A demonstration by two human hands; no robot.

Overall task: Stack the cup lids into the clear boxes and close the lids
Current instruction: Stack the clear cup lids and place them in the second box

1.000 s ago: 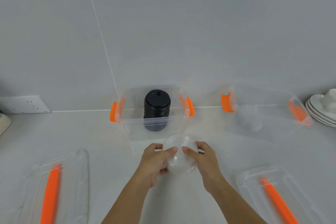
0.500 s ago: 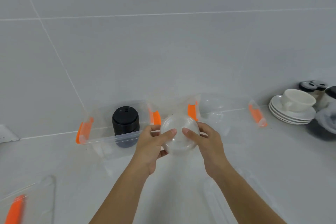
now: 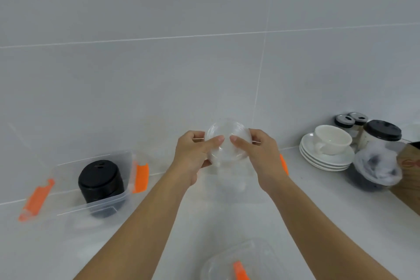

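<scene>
A stack of clear cup lids (image 3: pixel 228 141) is held between my left hand (image 3: pixel 195 154) and my right hand (image 3: pixel 259 154), thumbs pressed on top. The stack hangs above the right clear box (image 3: pixel 231 182), which my hands mostly hide; only one orange latch (image 3: pixel 284 163) shows. On the counter at the left stands the other clear box (image 3: pixel 68 191) with orange latches, holding a stack of black cup lids (image 3: pixel 100 182). A clear box lid with an orange strip (image 3: pixel 236 263) lies near the bottom edge.
At the right stand a white cup on stacked saucers (image 3: pixel 327 148), several dark-lidded jars (image 3: pixel 377 134), a bagged bundle (image 3: pixel 377 168) and a brown cardboard box (image 3: pixel 409 177). A grey tiled wall (image 3: pixel 204 52) rises behind the counter.
Both hands have carried the clear lid stack up and to the right, from in front of the left box to above the right box. The view has swung right.
</scene>
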